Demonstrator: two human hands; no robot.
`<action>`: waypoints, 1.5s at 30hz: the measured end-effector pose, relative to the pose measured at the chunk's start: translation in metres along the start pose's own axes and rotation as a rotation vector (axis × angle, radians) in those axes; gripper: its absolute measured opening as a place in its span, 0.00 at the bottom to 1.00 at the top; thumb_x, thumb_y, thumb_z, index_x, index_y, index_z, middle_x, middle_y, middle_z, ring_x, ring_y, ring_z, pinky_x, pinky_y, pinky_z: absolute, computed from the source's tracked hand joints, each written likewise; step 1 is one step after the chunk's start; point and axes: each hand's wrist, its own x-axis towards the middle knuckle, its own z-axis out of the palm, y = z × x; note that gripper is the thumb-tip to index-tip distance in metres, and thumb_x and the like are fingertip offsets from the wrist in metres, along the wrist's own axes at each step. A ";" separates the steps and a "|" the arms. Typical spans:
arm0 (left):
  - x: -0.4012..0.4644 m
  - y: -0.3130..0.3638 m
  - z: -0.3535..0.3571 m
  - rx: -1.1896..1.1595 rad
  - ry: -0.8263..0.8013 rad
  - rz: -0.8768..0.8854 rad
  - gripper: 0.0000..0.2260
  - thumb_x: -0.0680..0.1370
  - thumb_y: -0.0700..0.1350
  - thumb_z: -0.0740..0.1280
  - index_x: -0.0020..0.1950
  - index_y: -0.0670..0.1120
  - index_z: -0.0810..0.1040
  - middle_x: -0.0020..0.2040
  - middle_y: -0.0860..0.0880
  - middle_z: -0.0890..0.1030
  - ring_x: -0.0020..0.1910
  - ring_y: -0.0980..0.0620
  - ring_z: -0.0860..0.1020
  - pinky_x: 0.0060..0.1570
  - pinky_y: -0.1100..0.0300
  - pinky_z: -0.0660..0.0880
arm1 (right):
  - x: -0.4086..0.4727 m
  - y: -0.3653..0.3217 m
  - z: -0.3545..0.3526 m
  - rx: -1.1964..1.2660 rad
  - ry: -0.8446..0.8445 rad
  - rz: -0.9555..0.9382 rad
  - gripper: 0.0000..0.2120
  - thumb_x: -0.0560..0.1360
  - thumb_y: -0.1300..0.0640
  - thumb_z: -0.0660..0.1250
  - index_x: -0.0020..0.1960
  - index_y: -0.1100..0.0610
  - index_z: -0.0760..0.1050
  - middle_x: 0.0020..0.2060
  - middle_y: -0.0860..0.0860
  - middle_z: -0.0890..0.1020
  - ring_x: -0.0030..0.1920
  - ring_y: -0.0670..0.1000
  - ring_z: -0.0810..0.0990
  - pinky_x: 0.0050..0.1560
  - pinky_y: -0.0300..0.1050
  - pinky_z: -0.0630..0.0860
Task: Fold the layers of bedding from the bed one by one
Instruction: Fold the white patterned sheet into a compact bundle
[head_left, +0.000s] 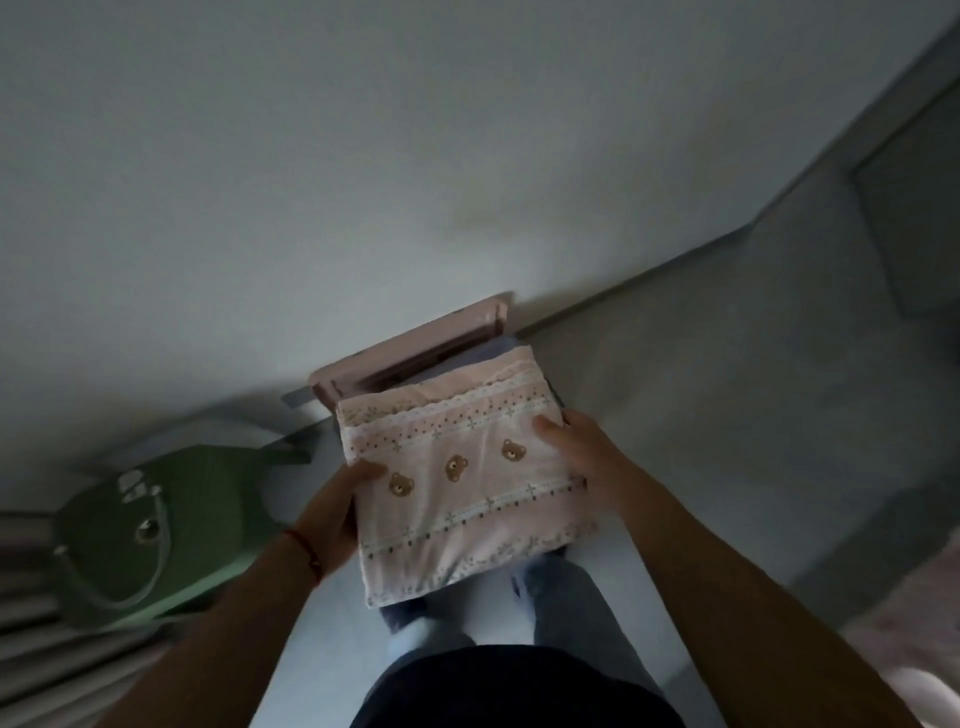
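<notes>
Dim light falls on a plain pale wall (363, 182) and a grey floor (727, 389), seen from above by a standing person. Against the wall's foot stands a small pink stool (415, 348), with something bluish lying on it, partly hidden. A green bag (156, 530) sits on the floor to the left, just beside a radiator (31, 623).

Both hands hold a folded pink bedding piece (457, 488) printed with bears, lace along its far edge, carried flat above the stool's near edge. The left hand (337, 509) grips its left side, thumb on top and fingers underneath. The right hand (576, 447) holds the right side, thumb pressing the top face.

Judging by this, the piece is already folded and is about to be set on the stool. The risk is in the release: the stool looks narrower than the bundle, so an off-centre drop could let it overhang and slide to the floor, or the loose layers could spring open as the grip loosens.
</notes>
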 end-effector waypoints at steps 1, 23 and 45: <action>0.004 -0.004 -0.002 -0.005 0.044 -0.010 0.18 0.78 0.41 0.67 0.67 0.46 0.75 0.60 0.39 0.83 0.58 0.35 0.81 0.57 0.38 0.78 | 0.019 0.005 0.004 -0.044 -0.028 0.041 0.27 0.76 0.39 0.67 0.70 0.51 0.74 0.61 0.51 0.81 0.58 0.57 0.82 0.61 0.59 0.80; 0.393 -0.163 -0.084 0.275 0.572 0.004 0.23 0.75 0.45 0.74 0.66 0.47 0.69 0.55 0.48 0.79 0.54 0.44 0.80 0.47 0.53 0.80 | 0.434 0.220 0.109 -0.154 -0.110 0.412 0.12 0.76 0.52 0.70 0.56 0.58 0.81 0.53 0.58 0.85 0.50 0.58 0.84 0.53 0.53 0.81; 0.512 -0.250 -0.116 1.852 0.519 0.161 0.45 0.78 0.45 0.67 0.81 0.40 0.36 0.79 0.30 0.40 0.79 0.30 0.45 0.76 0.35 0.53 | 0.526 0.336 0.163 -0.936 -0.507 -0.308 0.53 0.75 0.53 0.76 0.83 0.42 0.40 0.83 0.46 0.40 0.82 0.51 0.45 0.78 0.52 0.55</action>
